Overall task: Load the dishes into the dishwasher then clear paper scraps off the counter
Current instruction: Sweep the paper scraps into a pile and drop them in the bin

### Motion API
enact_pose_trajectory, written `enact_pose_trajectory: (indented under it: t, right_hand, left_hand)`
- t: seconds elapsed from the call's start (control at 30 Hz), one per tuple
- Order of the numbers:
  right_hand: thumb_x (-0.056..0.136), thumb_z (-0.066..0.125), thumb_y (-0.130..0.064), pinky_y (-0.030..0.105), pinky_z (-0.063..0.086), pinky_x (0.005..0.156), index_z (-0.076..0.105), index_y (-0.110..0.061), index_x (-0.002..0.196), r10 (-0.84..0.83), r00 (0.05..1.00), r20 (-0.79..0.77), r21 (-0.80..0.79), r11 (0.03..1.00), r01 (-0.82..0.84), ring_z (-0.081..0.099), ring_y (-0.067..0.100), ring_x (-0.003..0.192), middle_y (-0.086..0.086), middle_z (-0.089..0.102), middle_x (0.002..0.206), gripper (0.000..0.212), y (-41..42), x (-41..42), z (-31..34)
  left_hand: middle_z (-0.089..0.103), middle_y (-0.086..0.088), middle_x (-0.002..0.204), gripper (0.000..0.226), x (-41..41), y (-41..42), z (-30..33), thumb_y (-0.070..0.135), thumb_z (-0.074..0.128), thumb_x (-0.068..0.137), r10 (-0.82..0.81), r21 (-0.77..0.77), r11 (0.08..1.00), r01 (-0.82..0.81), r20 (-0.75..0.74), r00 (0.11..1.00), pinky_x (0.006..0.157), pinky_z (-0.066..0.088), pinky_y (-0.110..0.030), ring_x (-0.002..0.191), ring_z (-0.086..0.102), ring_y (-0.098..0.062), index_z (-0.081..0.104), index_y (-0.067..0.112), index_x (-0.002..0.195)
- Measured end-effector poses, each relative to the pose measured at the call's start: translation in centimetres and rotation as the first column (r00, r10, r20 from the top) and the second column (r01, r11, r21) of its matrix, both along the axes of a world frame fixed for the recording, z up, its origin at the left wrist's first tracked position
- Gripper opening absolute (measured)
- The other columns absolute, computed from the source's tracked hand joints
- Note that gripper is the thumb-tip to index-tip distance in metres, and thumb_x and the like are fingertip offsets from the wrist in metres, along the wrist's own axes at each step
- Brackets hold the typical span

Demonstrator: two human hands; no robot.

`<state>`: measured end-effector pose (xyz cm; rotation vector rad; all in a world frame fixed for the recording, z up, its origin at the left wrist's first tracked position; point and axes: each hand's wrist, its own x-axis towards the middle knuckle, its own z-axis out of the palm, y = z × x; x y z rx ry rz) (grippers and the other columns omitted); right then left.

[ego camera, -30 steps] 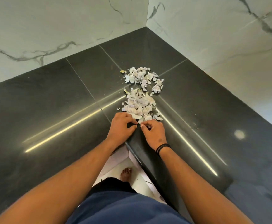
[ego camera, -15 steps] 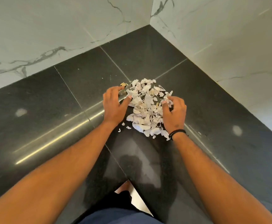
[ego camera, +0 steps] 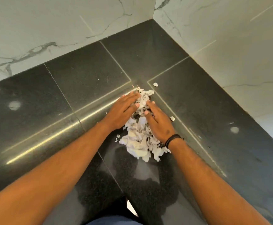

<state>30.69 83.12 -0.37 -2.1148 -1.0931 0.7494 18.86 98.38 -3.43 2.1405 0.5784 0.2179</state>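
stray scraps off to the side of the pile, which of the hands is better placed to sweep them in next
Probably the right hand. The two loose scraps lie on its side of the paper pile, one just beside its fingers. The left hand rests on the pile's far side.

White marble wall tiles (ego camera: 67,26) w/ grey veins behind.
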Motion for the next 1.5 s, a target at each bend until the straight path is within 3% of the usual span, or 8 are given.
enact_pose_trajectory:
  t: [0.13,0.2,0.37,0.73,0.93,1.1,1.2,1.5]
  right_hand:
    - [0.100,0.052,-0.017,0.040,0.046,0.099,0.066,-0.011,0.113,-0.219,0.950,0.224,0.226,0.959,0.168,0.055,0.019,0.110,0.003,0.062,0.116,0.021,0.5,1.0,0.0]
    - [0.100,0.052,-0.020,0.043,0.041,0.108,0.062,-0.006,0.125,-0.262,0.936,0.236,0.206,0.955,0.215,0.050,0.021,0.124,0.008,0.057,0.130,0.030,2.7,2.7,0.5]
    - [0.106,0.038,-0.039,0.040,0.012,0.125,0.015,-0.007,0.158,-0.011,0.991,0.132,-0.149,0.988,0.031,0.007,0.024,0.154,0.012,0.010,0.166,0.066,8.6,5.8,1.1]
    - [0.105,0.033,-0.024,0.038,0.041,0.109,0.060,-0.010,0.132,0.352,0.864,0.360,-0.219,0.932,-0.288,0.049,0.025,0.130,0.010,0.052,0.143,0.040,5.4,0.3,0.6]
    - [0.105,0.036,-0.042,0.041,0.033,0.117,0.052,-0.014,0.141,-0.103,0.951,0.292,0.081,0.993,0.083,0.043,0.021,0.137,0.006,0.054,0.144,0.049,-3.1,-0.3,1.7]
    - [0.099,0.037,-0.055,0.046,0.030,0.119,0.044,-0.012,0.147,-0.550,0.833,0.061,0.206,0.824,0.529,0.034,0.021,0.145,0.007,0.043,0.153,0.065,-9.5,-3.9,0.0]
    - [0.093,0.031,-0.068,0.044,0.021,0.123,0.030,-0.013,0.154,-0.555,0.831,0.025,0.159,0.823,0.545,0.021,0.019,0.150,0.007,0.029,0.161,0.082,-10.3,-6.9,-1.6]
    - [0.106,0.036,-0.039,0.039,0.021,0.123,0.032,-0.012,0.154,-0.487,0.865,-0.120,0.249,0.829,0.501,0.021,0.014,0.149,0.004,0.030,0.160,0.055,-5.1,-9.2,-2.9]
  left_hand:
    - [0.053,0.009,0.149,0.049,-2.6,-0.8,-0.3,0.046,0.044,0.102,0.142,-0.270,0.958,-0.099,0.143,0.980,0.120,0.033,-0.049,0.142,0.043,-0.007,0.055,0.025,0.145]
    - [0.056,0.010,0.146,0.049,-2.8,-0.8,0.1,0.045,0.045,0.100,0.196,-0.331,0.934,-0.135,0.158,0.968,0.118,0.036,-0.048,0.139,0.047,-0.007,0.058,0.024,0.142]
    - [0.057,0.008,0.146,0.049,-2.5,-0.6,0.7,0.041,0.046,0.100,0.221,-0.363,0.921,-0.143,0.182,0.958,0.119,0.035,-0.048,0.139,0.047,-0.007,0.057,0.021,0.143]
    - [0.064,-0.001,0.136,0.043,-2.4,-1.5,1.7,0.030,0.047,0.098,0.369,-0.522,0.827,-0.211,0.219,0.903,0.115,0.042,-0.040,0.130,0.056,-0.010,0.057,0.018,0.138]
    - [0.066,0.011,0.123,0.046,-5.2,-3.7,2.4,0.043,0.052,0.097,0.423,-0.295,0.889,-0.350,0.237,0.875,0.100,0.051,-0.032,0.112,0.059,0.004,0.061,0.020,0.136]
    - [0.056,0.006,0.141,0.041,-8.5,-5.7,1.0,0.037,0.053,0.099,0.437,-0.141,0.900,-0.413,0.264,0.860,0.112,0.038,-0.027,0.136,0.046,-0.005,0.061,0.021,0.136]
    - [0.051,0.007,0.145,0.050,-8.3,-6.6,0.6,0.048,0.050,0.098,0.398,-0.143,0.916,-0.375,0.206,0.894,0.105,0.034,-0.011,0.135,0.043,-0.003,0.056,0.024,0.142]
    - [0.066,0.013,0.126,0.036,-4.3,-8.9,1.8,0.039,0.043,0.108,0.444,-0.420,0.839,-0.346,0.161,0.882,0.105,0.045,-0.027,0.120,0.058,0.003,0.068,0.023,0.128]
